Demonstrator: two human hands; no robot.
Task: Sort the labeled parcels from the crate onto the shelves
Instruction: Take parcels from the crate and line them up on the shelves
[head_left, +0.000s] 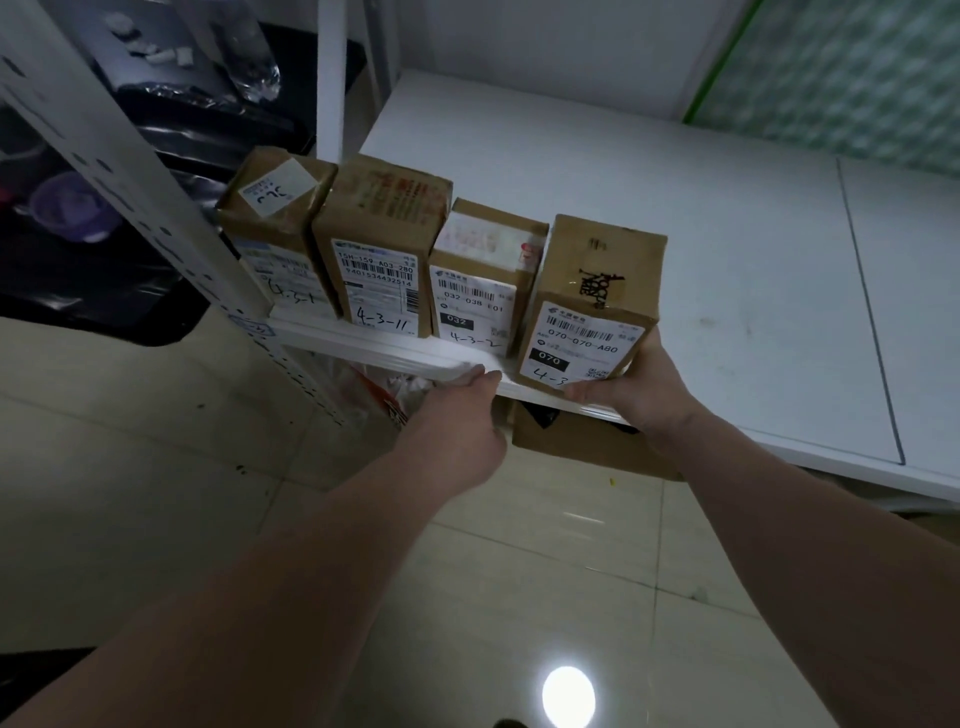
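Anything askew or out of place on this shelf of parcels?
Only the rightmost parcel, held by the right hand: it sits turned and further forward than the three other parcels, which stand in a roughly even row at the front edge of the shelf. The hand covers part of its handwritten code.

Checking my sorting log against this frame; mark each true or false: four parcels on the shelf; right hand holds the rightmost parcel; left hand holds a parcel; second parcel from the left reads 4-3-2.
1. Four parcels stand in a row on the shelf. True.
2. The right hand holds the rightmost parcel. True.
3. The left hand holds a parcel. False: it touches the shelf's front edge.
4. The second parcel from the left reads 4-3-2. False: it reads 4-3-11.
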